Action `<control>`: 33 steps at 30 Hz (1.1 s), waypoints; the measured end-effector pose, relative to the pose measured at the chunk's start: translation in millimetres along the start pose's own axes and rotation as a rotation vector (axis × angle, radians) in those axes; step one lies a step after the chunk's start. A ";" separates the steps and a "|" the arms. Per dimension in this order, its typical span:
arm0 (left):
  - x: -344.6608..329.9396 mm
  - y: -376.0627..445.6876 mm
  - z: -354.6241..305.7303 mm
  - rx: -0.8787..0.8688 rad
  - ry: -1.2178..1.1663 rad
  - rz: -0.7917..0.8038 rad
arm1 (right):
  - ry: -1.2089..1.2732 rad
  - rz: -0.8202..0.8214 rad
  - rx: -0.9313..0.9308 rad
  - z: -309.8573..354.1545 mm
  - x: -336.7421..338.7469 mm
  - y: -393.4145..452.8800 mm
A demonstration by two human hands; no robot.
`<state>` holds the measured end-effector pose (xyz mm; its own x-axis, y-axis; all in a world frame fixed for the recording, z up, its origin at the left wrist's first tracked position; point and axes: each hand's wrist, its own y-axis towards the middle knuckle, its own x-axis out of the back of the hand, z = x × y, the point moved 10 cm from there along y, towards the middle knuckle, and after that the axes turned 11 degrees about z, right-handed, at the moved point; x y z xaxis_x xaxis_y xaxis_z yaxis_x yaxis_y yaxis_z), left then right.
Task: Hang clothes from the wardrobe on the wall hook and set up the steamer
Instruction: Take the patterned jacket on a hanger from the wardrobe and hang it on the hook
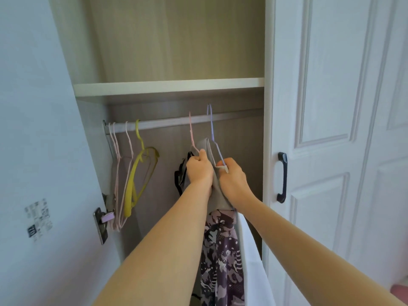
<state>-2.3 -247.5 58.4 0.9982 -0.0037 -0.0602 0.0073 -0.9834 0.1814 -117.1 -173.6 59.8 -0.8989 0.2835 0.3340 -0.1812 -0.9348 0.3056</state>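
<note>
Gripping: left hand (pixel 198 168), fingers curled round the pink hanger (pixel 191 134) and the top of the grey garment (pixel 208 155); right hand (pixel 231 177), fingers curled round the purple hanger (pixel 213 129) and the same garment.
Hands: two, side by side, just below the rail (pixel 176 122).
Hangers on rail: six counted. Three pale pink bare hangers (pixel 118 164) and one yellow hanger (pixel 141 171) hang at the left end of the rail; the pink hanger and the purple hanger hang right of the rail's middle.
Garments: grey garment directly below the rail, between both hands; patterned purple garment (pixel 220 257) below the grey one; white cloth (pixel 251 257) just right of the patterned one; black straps (pixel 180 175) just left of the left hand.
Wardrobe (pixel 176 51): left door (pixel 33 129) open, with a label (pixel 38 217) on its inner face; right door (pixel 331 107) shut, with one dark handle (pixel 282 177).
Shelf (pixel 167 86): one, directly above the rail.
Contents: all hangers and garments sit inside the compartment below the shelf.
</note>
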 end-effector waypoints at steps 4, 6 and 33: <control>15.7 -27.2 16.0 0.088 -0.040 -0.033 | 0.031 -0.003 -0.036 -4.2 4.6 -32.3; 22.2 -41.7 24.5 0.130 -0.077 -0.040 | 0.037 0.003 -0.058 -6.8 6.0 -50.7; 93.3 -389.4 -36.1 0.227 -0.395 0.322 | 0.119 0.000 -0.151 112.8 24.7 -408.1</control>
<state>90.2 141.6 17.6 0.8491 -0.3354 -0.4081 -0.3512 -0.9355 0.0381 -20.5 239.0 43.9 -0.9381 0.2649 0.2232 -0.2315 -0.9587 0.1651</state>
